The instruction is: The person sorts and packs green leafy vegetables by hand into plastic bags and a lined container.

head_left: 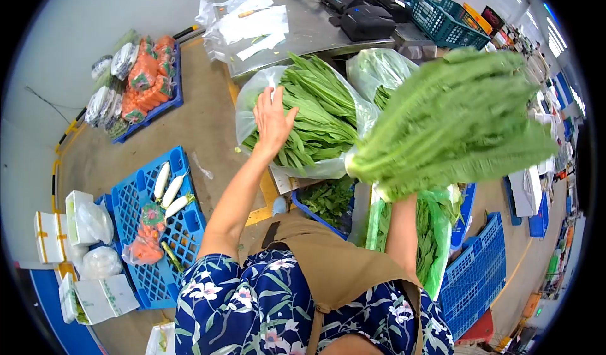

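My left hand (273,122) lies with its fingers apart on long leafy greens (319,105) in a clear plastic bag (248,96). At the right, a large bunch of green lettuce (451,124) is held up over my right forearm, its pale cut ends pointing left. The leaves hide my right hand; only the forearm shows below them. Beneath that arm, more greens (427,235) sit in a container lined with green plastic. Another clear bag of greens (379,71) stands behind the lettuce.
A metal table (303,23) with black devices (366,21) is ahead, a green crate (442,20) at its right. Blue pallets (140,194) with radishes and carrots stand left. A blue crate (473,279) leans at lower right. Dark greens (325,198) fill a low crate.
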Available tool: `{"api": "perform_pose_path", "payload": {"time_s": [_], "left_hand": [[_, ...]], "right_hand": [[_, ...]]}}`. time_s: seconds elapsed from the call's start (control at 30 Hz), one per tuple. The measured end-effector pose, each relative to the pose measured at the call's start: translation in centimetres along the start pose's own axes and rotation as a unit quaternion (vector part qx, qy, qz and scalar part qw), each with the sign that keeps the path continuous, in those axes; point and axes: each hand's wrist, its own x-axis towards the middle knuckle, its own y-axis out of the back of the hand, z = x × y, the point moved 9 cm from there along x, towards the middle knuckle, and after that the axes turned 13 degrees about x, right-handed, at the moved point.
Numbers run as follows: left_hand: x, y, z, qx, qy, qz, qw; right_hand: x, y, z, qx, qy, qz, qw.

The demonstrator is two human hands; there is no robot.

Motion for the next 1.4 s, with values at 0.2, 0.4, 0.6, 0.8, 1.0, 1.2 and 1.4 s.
{"api": "perform_pose_path", "payload": {"time_s": [0.2,0.4,0.6,0.8,1.0,1.2,1.4], "left_hand": [[2.8,-8.6,-8.7,0.034,0.08,-0.099,0.991],[3.3,-16.4,-18.9,-0.574,0.449,-0.15,0.668],[8.8,-10.7,-19.8,-0.616,0.496,-0.211,0.575],[12.3,-7.2,-10.2,-0.688,0.357,-0.272,0.57],[16.5,-5.3,-6.9,-0.708,0.326,-0.249,0.575],[17.4,-11.0,-15.7,-0.668,0.435,-0.169,0.579],[13.9,-8.3,-16.7,-0.581,0.304,-0.264,0.708]], "right_hand": [[4.2,-7.9,4.8,-0.188,0.005,-0.075,0.979],[5.9,-6.8,15.1,-0.751,0.036,-0.234,0.616],[3.0,-8.4,21.1,-0.873,-0.025,-0.206,0.442],[2.3,-12.8,21.4,-0.816,0.113,-0.1,0.558],[8.3,-12.0,22.1,-0.871,0.092,-0.124,0.467],[10.4,-7.7,31.0,-0.891,0.118,-0.221,0.377],[6.7,-9.6,30.0,-0.884,0.07,-0.222,0.406]]}}
